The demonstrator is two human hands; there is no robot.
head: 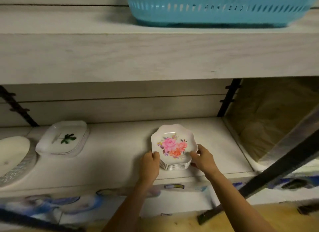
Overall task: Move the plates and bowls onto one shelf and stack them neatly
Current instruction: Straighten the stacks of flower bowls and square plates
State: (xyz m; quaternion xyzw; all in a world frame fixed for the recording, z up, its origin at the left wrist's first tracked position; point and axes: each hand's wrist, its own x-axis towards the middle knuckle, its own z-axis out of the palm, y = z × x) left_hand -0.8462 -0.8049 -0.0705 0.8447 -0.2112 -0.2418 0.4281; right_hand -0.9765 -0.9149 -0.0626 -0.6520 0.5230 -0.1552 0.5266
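A stack of several scalloped white plates with pink and orange flowers (174,145) sits near the front edge of the lower shelf (117,150). My left hand (150,164) grips the stack's left side and my right hand (203,158) grips its right side. Further left on the same shelf lies a stack of square white plates with a green leaf print (63,139). At the far left edge a stack of round white plates (13,155) is partly cut off by the frame.
A turquoise slotted basket (219,7) stands on the upper shelf (138,55). Black metal uprights (228,97) frame the shelf. A brown open compartment (276,118) lies to the right. Printed boxes (69,204) sit below the shelf.
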